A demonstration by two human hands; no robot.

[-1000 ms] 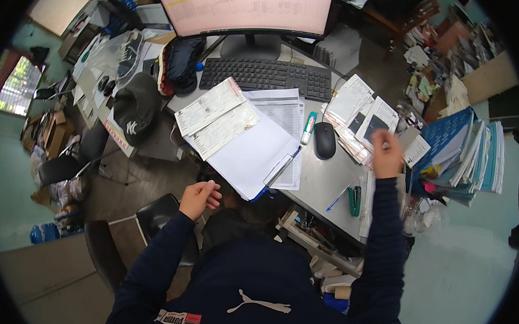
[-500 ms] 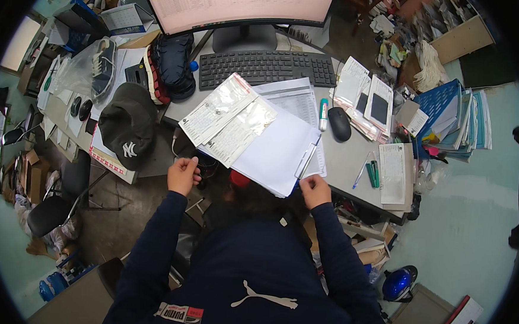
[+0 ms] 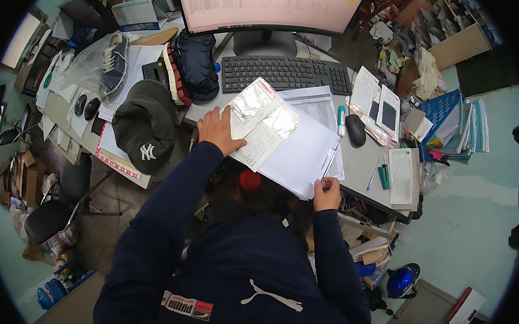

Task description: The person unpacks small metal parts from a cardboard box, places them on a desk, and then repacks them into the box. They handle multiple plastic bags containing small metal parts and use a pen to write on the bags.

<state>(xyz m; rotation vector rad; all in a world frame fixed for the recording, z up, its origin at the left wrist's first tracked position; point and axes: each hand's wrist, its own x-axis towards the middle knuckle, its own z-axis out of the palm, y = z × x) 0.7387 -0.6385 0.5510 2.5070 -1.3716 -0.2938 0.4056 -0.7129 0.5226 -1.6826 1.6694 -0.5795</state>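
Observation:
A white paper stack on a clipboard [image 3: 300, 149] hangs over the desk's front edge, with a metal clip along its right side. Printed cards in clear plastic sleeves [image 3: 254, 147] lie across its left part, glossy with reflections. My left hand [image 3: 217, 131] rests at the left edge of these cards, fingers spread and thumb toward the near card. At the near right corner, my right hand [image 3: 327, 194] is closed on the clipboard just below the clip. Beneath, toward the keyboard, a printed table sheet [image 3: 313, 106] sticks out.
Behind the papers stand a black keyboard [image 3: 283, 73] and a monitor [image 3: 269, 8]. A mouse [image 3: 355, 130] and a green-and-white tube [image 3: 341, 120] sit to the right. On the left are a dark cap [image 3: 146, 125], shoes [image 3: 197, 66] and a calendar [image 3: 139, 15].
My left hand has moved up and forward from below the papers onto the cards, and its fingers have spread. My right hand stays at the clipboard's corner. The view has shifted slightly left.

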